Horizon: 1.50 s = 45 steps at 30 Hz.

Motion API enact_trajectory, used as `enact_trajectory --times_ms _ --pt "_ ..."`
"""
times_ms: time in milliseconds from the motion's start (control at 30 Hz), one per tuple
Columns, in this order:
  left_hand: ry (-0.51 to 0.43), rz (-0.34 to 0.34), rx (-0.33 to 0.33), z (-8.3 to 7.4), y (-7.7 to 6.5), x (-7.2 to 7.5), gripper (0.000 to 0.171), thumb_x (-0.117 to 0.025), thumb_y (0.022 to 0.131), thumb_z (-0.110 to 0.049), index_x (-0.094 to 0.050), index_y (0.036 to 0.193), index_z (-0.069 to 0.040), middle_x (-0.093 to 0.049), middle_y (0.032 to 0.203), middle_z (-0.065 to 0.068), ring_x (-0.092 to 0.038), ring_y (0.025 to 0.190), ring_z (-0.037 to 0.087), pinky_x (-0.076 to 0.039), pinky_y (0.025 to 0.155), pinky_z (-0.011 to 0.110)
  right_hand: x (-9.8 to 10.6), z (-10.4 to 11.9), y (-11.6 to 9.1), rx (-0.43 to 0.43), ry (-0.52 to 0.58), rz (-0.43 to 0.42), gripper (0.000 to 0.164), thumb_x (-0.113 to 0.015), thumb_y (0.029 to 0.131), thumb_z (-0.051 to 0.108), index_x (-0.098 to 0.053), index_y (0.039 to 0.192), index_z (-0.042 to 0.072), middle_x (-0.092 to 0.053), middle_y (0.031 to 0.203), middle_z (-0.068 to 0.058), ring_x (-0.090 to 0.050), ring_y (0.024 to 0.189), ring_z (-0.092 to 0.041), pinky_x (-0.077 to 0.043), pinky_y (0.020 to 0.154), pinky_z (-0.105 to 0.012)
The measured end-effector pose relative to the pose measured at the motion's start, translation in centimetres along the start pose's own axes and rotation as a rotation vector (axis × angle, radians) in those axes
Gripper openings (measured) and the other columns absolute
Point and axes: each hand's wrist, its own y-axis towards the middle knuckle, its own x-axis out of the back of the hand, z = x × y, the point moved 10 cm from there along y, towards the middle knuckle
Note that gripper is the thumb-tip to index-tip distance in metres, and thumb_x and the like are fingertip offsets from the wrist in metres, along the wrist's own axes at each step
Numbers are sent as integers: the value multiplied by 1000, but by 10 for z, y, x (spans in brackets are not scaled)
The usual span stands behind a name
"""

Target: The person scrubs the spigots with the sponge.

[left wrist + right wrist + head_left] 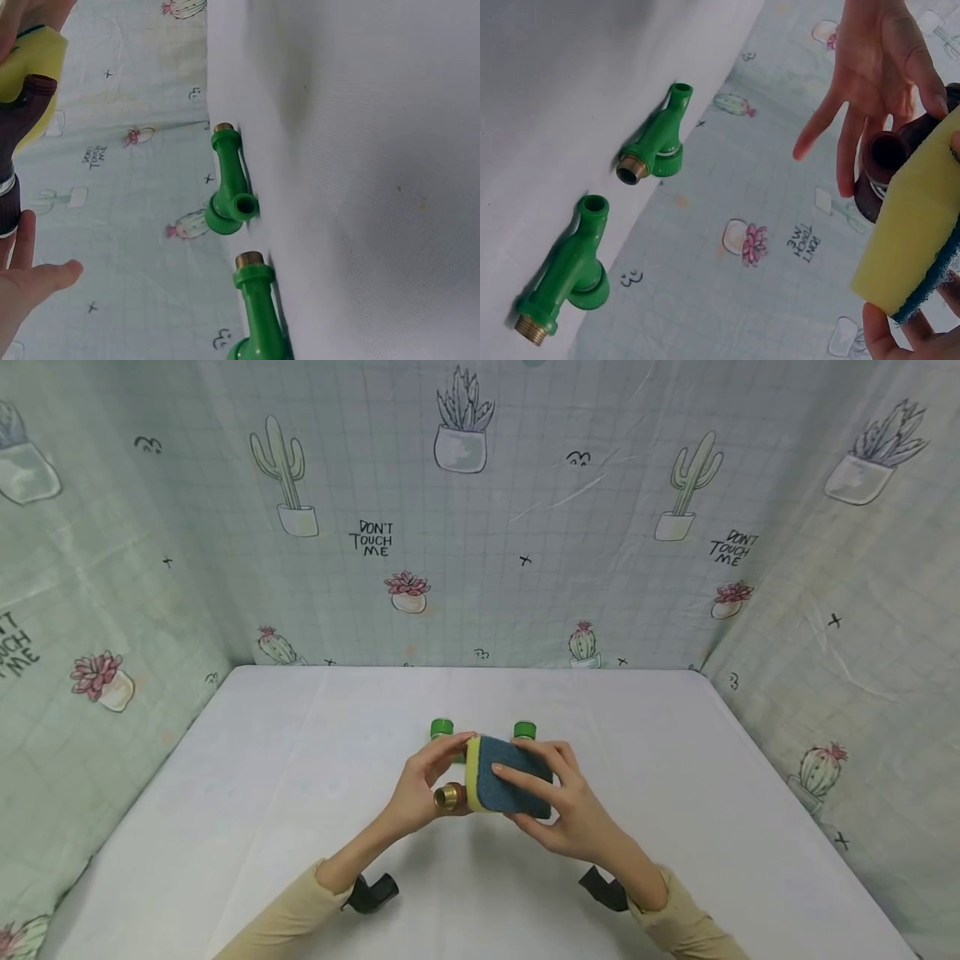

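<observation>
In the head view my left hand [420,785] holds a dark maroon water tap [19,131], its brass threaded end sticking out beside the palm. The right wrist view shows some fingers of that hand spread apart, with the thumb at the tap. My right hand [566,797] grips a sponge [513,777], blue scouring side outward and yellow foam [907,225] facing the tap. The sponge lies against the tap and hides much of it from the head camera. Both are held up above the table.
Two green taps with brass threaded ends, one left [442,727] and one right [525,729], stand on the white table [300,777] just beyond the hands. Cloth walls [480,527] printed with cacti enclose the back and sides. A black wrist mount [371,893] hangs under each forearm.
</observation>
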Motion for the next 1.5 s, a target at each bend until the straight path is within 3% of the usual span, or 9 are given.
enact_trajectory --times_ms 133,367,533,700,900,1033,1167,1300,1500 --pt "-54 -6 23 1 -1 0 76 -76 66 -5 -39 132 -1 -45 129 10 -49 110 4 -42 97 29 3 -7 -3 -43 -34 -5 44 -52 84 43 -53 123 23 -41 131 -13 -35 105 -22 -45 78 -39" --pt "-194 -20 310 23 -8 0 84 -76 67 -8 -31 138 -11 -46 120 22 -60 87 4 -52 75 24 8 -30 -22 -176 -83 26 46 -64 79 37 -55 121 25 -42 129 -12 -36 107 -22 -46 77 -42" --pt "-247 -43 434 33 -10 3 86 -75 68 -5 -28 138 -16 -31 139 15 -64 81 7 -52 73 25 8 -39 -33 -218 -93 69 48 -66 77 38 -53 123 26 -42 130 -9 -35 108 -19 -47 77 -41" --pt "-454 -41 411 33 -11 0 74 -71 72 -2 -29 131 -15 -22 142 12 -60 93 11 -52 76 28 13 -36 -34 -223 -40 21 46 -61 80 40 -53 122 24 -42 129 -10 -35 108 -20 -44 77 -40" --pt "-691 68 358 28 -10 -15 45 -45 88 4 -32 122 -21 -30 133 -1 -56 105 15 -52 79 31 -1 -4 -12 -89 38 56 48 -64 80 32 -52 125 23 -39 132 -12 -33 109 -20 -43 81 -39" --pt "-663 97 421 30 -8 -16 29 -30 94 -9 -39 120 -18 -31 129 0 -58 98 17 -52 79 36 0 2 -2 -61 -49 58 42 -51 85 42 -53 124 27 -39 134 -10 -32 108 -21 -44 81 -41" --pt "-553 87 495 37 -6 -15 15 -36 96 -27 -42 107 -18 -42 113 2 -62 84 15 -53 75 37 1 2 -3 -34 -71 61 41 -48 85 44 -55 122 27 -41 132 -11 -33 109 -22 -45 80 -41" --pt "-478 58 522 45 -8 -13 12 -46 93 -19 -41 104 -17 -52 101 1 -62 84 13 -54 72 36 -5 3 -5 -11 -78 85 40 -51 85 41 -54 122 28 -41 133 -12 -33 110 -22 -43 83 -41" --pt "-442 36 541 49 -13 -10 20 -54 88 -14 -50 108 -13 -49 110 5 -59 93 14 -53 79 38 -6 0 -10 -4 -97 62 39 -50 85 41 -55 121 27 -42 132 -11 -34 108 -23 -43 82 -41"
